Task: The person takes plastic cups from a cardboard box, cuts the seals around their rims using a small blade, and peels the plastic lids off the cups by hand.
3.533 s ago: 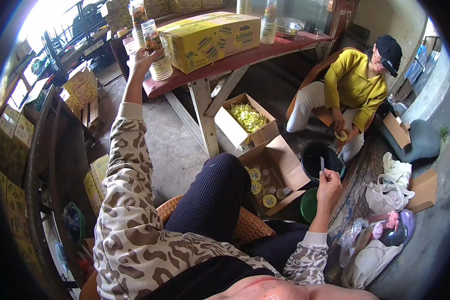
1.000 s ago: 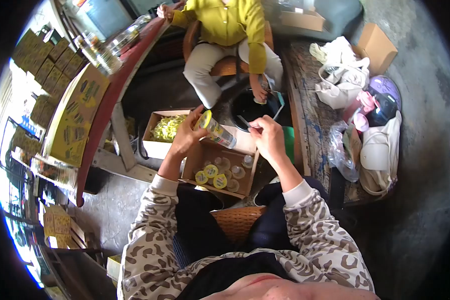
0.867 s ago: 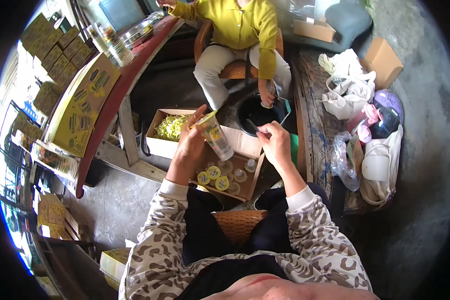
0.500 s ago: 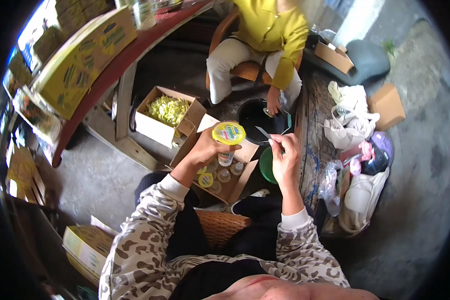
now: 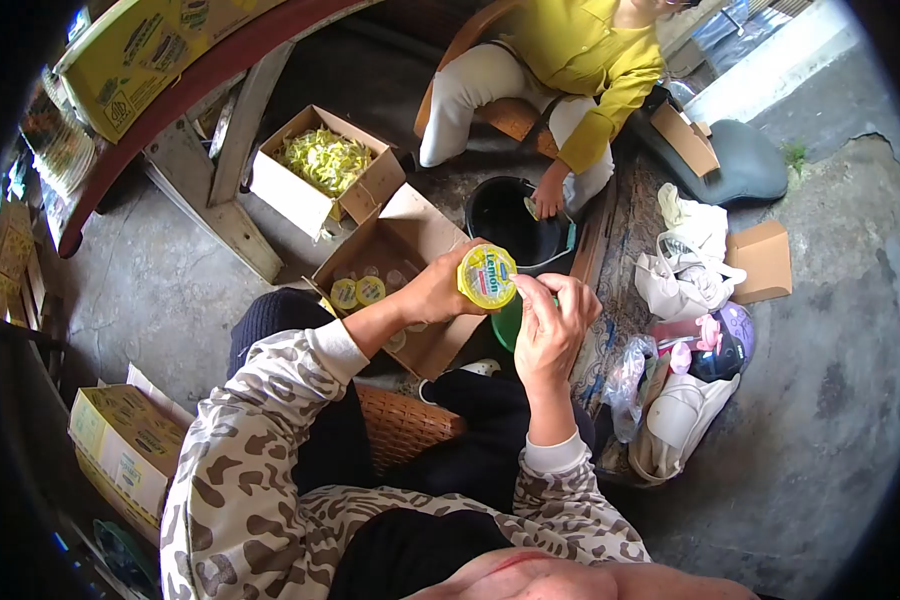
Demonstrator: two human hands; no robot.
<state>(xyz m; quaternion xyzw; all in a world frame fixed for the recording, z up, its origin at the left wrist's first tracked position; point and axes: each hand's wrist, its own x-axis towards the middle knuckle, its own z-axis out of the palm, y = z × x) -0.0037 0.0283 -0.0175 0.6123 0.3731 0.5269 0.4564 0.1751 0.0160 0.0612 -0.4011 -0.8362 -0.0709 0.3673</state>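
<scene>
My left hand point(image 5: 438, 287) is wrapped round a clear plastic cup whose yellow printed lid point(image 5: 487, 276) faces up at me. Close against the lid's right edge is my right hand point(image 5: 553, 325), its fingers pinched together. The small blade seen in it earlier is hidden now or too small to make out. Below and left of the cup, an open cardboard box point(image 5: 458, 341) holds several lidded cups point(image 5: 370, 290). Behind it, another box point(image 5: 292, 186) is filled with yellow-green strips point(image 5: 325, 160).
A seated co-worker in a yellow top point(image 5: 590, 50) reaches into a black bucket point(image 5: 500, 225). A red table point(image 5: 150, 125) carries a printed carton point(image 5: 145, 60) at upper left. White bags point(image 5: 675, 280) and a purple helmet point(image 5: 738, 335) lie at right. A green container point(image 5: 507, 325) stands under my hands.
My left hand has brought the cup from the table side to the centre and turned its lid up. My right hand has come in to the lid. The view has shifted.
</scene>
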